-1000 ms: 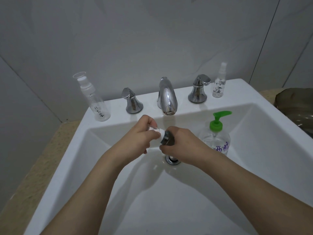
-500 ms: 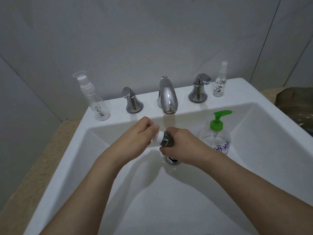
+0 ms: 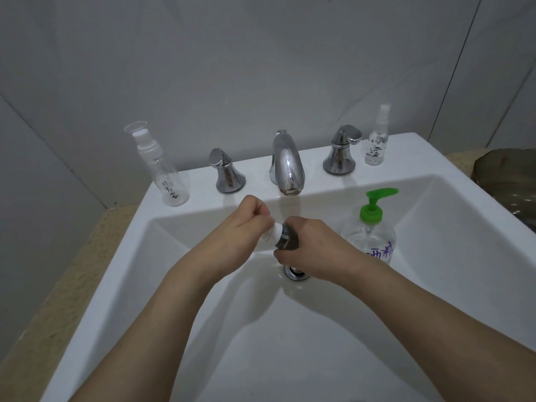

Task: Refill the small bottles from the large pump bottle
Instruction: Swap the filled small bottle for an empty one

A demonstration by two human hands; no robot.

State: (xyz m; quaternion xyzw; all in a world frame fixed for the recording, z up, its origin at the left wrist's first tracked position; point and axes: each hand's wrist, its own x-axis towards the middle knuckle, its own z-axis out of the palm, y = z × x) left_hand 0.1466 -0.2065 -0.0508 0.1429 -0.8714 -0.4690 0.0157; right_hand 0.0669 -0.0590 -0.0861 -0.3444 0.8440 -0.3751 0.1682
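Note:
Over the sink basin, my right hand (image 3: 313, 248) grips a small dark bottle (image 3: 287, 237) tilted towards the left. My left hand (image 3: 240, 230) pinches the bottle's white top (image 3: 274, 231), its fingers curled round it. The large clear pump bottle (image 3: 369, 237) with a green pump head stands inside the basin, just right of my right hand. A clear small spray bottle (image 3: 162, 169) stands on the sink's back left corner. Another slim clear spray bottle (image 3: 377, 143) stands at the back right.
The white sink (image 3: 290, 329) fills the lower view, with a chrome drain (image 3: 295, 272) under my hands. A chrome spout (image 3: 287, 166) and two handles, left (image 3: 226, 175) and right (image 3: 340, 153), line the back ledge. A dark dish (image 3: 510, 181) sits at the right edge.
My hands have stayed over the drain. The left hand's fingers have shifted round the white top, which now sits closer against the dark bottle.

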